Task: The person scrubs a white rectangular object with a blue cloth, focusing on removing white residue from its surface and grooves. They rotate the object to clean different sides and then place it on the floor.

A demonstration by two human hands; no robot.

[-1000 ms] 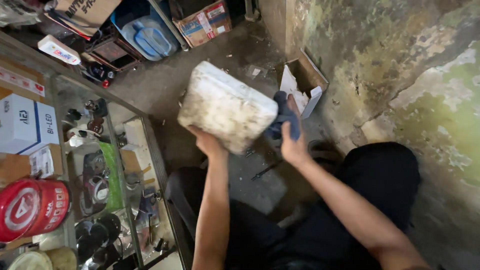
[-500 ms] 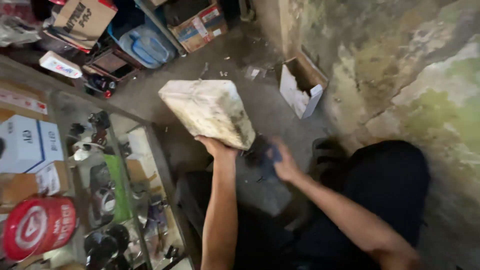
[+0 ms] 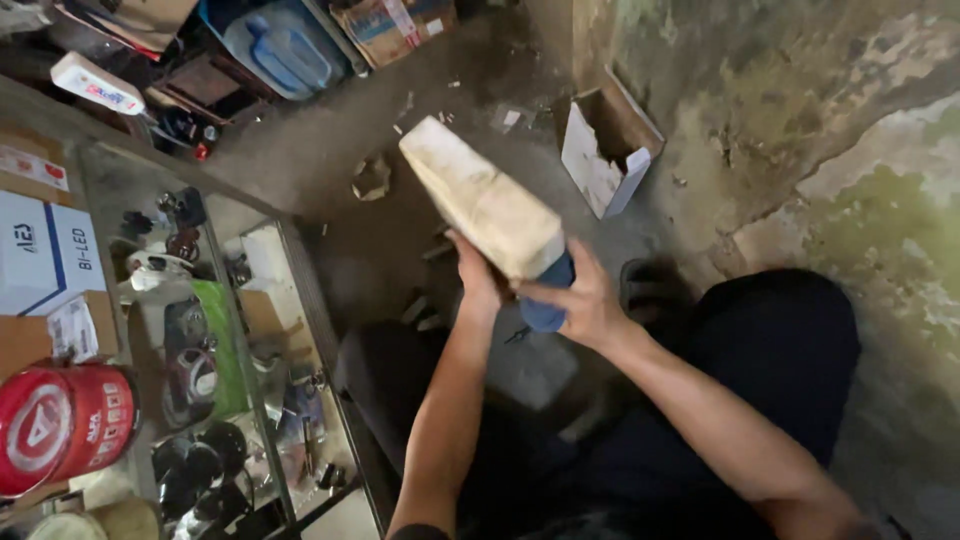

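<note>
Change: dirty white rectangular foam block (image 3: 485, 205) has turned edge-on since 1 s ago.
Left hand (image 3: 478, 285): gripping its underside.
Right hand (image 3: 580, 300): pressing a blue cloth (image 3: 548, 300) against it.

So I've got the slab (image 3: 485, 205) up in front of me, my left hand (image 3: 478, 285) under its near end and my right hand (image 3: 580, 300) just to the right of that with a cloth (image 3: 548, 300) pressed between palm and slab. The glass cabinet (image 3: 200, 330) runs along my left with a round tin (image 3: 60, 425) on top near me and a box (image 3: 45, 250) behind it. An open carton (image 3: 605, 150) sits on the floor (image 3: 320, 150) against the wall (image 3: 800, 110) on my right, beyond the slab, and a jug (image 3: 285, 50) lies farther back to the left.
</note>
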